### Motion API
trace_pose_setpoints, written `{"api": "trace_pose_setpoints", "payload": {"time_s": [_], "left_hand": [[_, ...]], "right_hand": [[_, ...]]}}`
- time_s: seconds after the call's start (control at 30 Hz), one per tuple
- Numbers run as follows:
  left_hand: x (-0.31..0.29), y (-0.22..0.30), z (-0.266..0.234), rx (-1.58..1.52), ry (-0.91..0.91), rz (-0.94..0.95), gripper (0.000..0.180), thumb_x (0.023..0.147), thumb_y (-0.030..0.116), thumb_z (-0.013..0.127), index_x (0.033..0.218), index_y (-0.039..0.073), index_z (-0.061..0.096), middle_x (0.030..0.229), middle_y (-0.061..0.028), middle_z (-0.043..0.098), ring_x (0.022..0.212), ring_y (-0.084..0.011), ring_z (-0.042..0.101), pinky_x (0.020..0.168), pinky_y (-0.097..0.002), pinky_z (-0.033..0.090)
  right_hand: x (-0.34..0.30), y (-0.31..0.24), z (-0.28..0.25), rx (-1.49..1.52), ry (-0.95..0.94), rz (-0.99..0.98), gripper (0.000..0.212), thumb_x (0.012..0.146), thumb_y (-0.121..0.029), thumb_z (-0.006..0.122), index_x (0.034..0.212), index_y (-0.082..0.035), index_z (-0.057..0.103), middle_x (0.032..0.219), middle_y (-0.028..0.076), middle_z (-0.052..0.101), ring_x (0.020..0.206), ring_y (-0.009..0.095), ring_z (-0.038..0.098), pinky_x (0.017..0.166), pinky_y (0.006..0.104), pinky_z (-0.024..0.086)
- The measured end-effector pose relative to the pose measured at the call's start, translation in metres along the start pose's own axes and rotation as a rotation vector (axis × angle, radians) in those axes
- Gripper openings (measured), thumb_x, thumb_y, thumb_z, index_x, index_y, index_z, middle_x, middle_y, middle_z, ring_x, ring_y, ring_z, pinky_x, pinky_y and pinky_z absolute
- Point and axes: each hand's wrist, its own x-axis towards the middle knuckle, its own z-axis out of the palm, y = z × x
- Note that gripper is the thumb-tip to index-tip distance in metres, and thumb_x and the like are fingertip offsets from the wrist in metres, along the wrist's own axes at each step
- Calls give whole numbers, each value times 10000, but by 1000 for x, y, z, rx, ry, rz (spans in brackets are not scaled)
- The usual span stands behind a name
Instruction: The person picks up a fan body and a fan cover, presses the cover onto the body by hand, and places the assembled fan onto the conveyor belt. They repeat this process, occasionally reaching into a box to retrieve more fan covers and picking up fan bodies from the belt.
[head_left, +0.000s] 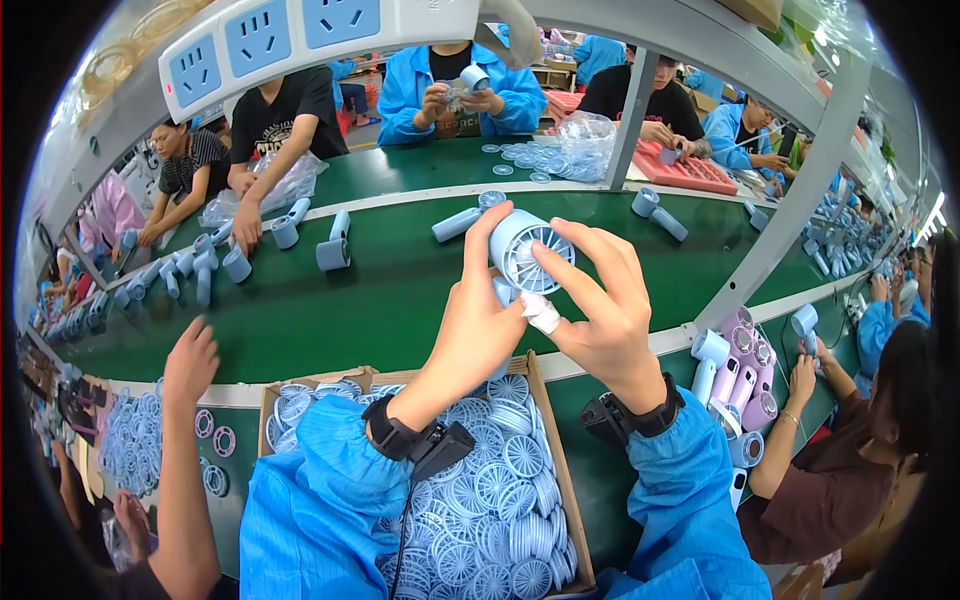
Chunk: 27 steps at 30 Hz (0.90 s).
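Observation:
My left hand (464,318) is wrapped round the head of a light-blue handheld fan (507,233), its round slotted grille (538,262) turned toward my right. On that grille rest the fingers of my right hand (610,310), which grips the fan from the other side. A crumpled white piece (541,313) covers the tip of my right thumb; whether it is tape or cloth I cannot tell. Below my wrists sits an open cardboard box (566,470) filled with loose light-blue round grilles (490,520). The fan's handle is mostly hidden by my hands.
Beyond the box runs a green conveyor belt (400,290) carrying several blue fans (335,242). A co-worker's arm (186,440) reaches in at left, near piled blue rings (130,440). Purple and blue fans (740,370) are stacked at right, beside a metal post (770,190). A power strip (300,40) hangs overhead.

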Motion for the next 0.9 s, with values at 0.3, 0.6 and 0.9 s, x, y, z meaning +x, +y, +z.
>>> {"api": "trace_pose_setpoints", "payload": {"time_s": [0.3, 0.6, 0.9], "left_hand": [[-1, 2, 0, -19, -23, -11, 794, 747, -110, 514, 1429, 173, 224, 1146, -229, 576, 1029, -382, 615, 821, -416, 507], [-2, 0, 0, 38, -17, 36, 789, 755, -97, 523, 1431, 176, 220, 1136, -229, 582, 1035, -392, 613, 825, -415, 508], [-2, 3, -2, 51, -47, -25, 768, 773, -82, 519, 1430, 173, 215, 1097, -235, 597, 941, -374, 651, 755, -405, 532]], "right_hand": [[-2, 1, 2, -10, 19, -17, 442, 619, -161, 806, 1040, -85, 698, 1159, 133, 607, 1011, 309, 570, 845, 390, 478], [-2, 2, 1, 9, 5, -21, 401, 637, -169, 797, 1021, -94, 705, 1169, 132, 606, 1025, 308, 566, 857, 390, 474], [-2, 5, 2, 47, -22, -15, 371, 647, -160, 788, 1006, -100, 711, 1180, 124, 606, 1036, 305, 559, 864, 387, 473]]}}
